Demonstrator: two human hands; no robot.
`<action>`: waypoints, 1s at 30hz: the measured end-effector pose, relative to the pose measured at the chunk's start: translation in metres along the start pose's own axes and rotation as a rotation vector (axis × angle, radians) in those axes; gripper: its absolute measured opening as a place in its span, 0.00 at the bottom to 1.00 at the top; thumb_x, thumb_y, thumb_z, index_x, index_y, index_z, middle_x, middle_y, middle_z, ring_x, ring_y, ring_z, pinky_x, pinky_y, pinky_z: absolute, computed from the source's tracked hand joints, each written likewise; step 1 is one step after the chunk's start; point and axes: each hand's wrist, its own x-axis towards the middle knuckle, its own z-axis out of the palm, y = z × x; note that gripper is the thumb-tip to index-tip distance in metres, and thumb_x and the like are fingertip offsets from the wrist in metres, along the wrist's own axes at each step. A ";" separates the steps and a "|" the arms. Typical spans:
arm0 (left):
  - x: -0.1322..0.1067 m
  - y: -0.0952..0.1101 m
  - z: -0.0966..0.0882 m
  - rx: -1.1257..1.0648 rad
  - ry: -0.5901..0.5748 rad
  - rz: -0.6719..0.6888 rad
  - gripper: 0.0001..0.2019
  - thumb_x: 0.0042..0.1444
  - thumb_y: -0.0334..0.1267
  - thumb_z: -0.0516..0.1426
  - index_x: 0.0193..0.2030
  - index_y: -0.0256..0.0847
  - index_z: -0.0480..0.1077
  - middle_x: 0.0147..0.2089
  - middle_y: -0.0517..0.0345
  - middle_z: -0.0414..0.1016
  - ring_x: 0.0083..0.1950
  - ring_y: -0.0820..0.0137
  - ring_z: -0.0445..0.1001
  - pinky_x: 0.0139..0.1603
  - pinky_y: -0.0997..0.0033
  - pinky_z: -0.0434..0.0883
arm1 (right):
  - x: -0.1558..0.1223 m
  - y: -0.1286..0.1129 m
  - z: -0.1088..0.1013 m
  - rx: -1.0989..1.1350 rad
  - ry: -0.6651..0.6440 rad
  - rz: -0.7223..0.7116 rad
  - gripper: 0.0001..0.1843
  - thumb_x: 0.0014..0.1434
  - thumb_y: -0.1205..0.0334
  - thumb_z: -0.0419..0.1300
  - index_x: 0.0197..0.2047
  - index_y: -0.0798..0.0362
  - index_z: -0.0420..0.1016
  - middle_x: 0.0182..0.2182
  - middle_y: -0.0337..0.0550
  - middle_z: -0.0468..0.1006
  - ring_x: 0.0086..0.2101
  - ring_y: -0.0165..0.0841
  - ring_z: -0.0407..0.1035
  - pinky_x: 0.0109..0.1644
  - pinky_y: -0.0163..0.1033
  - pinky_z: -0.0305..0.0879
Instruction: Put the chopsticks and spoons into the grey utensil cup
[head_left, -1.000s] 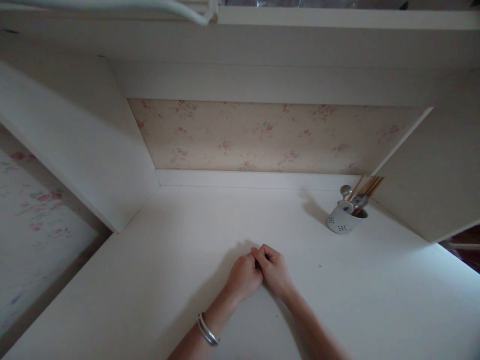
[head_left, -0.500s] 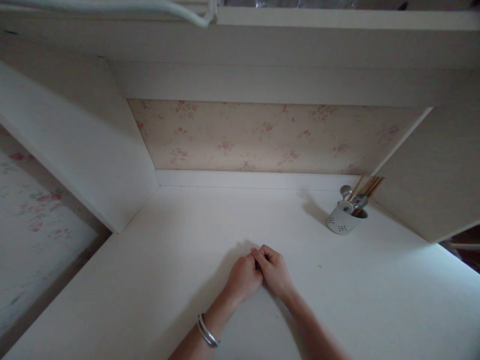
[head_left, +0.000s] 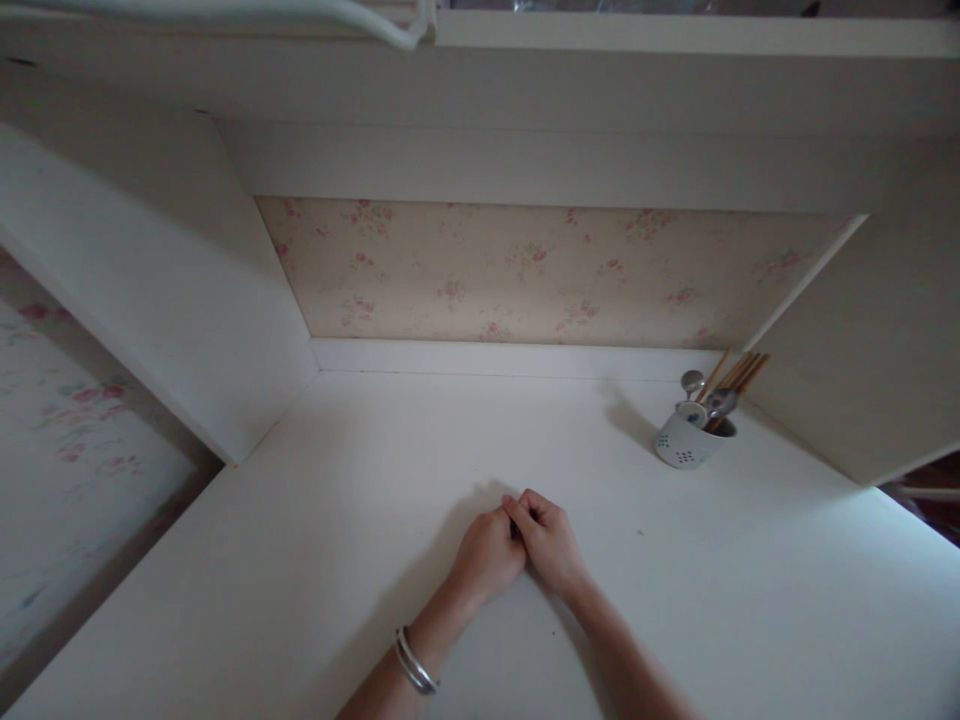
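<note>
My left hand [head_left: 489, 552] and my right hand [head_left: 551, 545] meet knuckle to knuckle above the white tabletop [head_left: 360, 480], near the middle of the view. Both are closed, with the fingers curled inward and out of sight. My right thumb lies across toward the left hand. A dark gap shows between them; whether it is shadow or some small thing, I cannot tell. Two silver bangles [head_left: 415, 662] circle my left wrist.
A pale perforated cup [head_left: 681, 445] with spoons and chopsticks [head_left: 739, 378] stands at the back right. White side panels [head_left: 172, 250] flank the tabletop, and a shelf [head_left: 562, 90] hangs over it. Flowered wallpaper [head_left: 480, 265] covers the back wall.
</note>
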 end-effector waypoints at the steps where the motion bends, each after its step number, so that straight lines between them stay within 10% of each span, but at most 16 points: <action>1: 0.000 0.000 0.000 0.001 0.000 -0.002 0.16 0.55 0.32 0.51 0.46 0.36 0.77 0.43 0.46 0.81 0.44 0.61 0.78 0.43 0.70 0.71 | 0.000 0.000 0.000 0.000 0.000 -0.001 0.24 0.60 0.43 0.56 0.21 0.51 0.62 0.19 0.33 0.62 0.24 0.30 0.57 0.29 0.34 0.53; 30: -0.001 0.001 0.000 0.014 0.009 -0.014 0.16 0.56 0.33 0.51 0.46 0.37 0.77 0.44 0.45 0.81 0.46 0.60 0.78 0.46 0.69 0.71 | -0.001 0.000 0.000 0.007 0.001 -0.009 0.24 0.60 0.43 0.56 0.21 0.51 0.62 0.19 0.33 0.62 0.24 0.30 0.57 0.28 0.33 0.54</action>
